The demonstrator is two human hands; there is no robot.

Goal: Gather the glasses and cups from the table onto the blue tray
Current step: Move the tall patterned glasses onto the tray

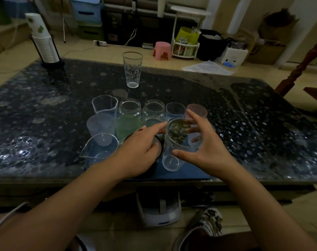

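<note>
The blue tray (190, 174) lies at the table's near edge, crowded with several vessels: a spouted beaker (99, 148), a frosted cup (99, 126), a green cup (127, 128), clear jars (129, 107) and a pink cup (198, 109). My right hand (203, 151) wraps a clear patterned glass (179, 140) standing on the tray's front right, thumb on its near side, fingers behind. My left hand (139, 151) covers a dark cup (158, 153) next to it, fingers curled over the rim and index finger extended. One tall dotted glass (132, 70) stands alone on the table's far side.
A stack of paper cups in a black holder (45, 44) stands at the table's far left corner. The dark speckled table (45, 115) stretches left and right of the tray. On the floor beyond are a pink stool (162, 50) and boxes.
</note>
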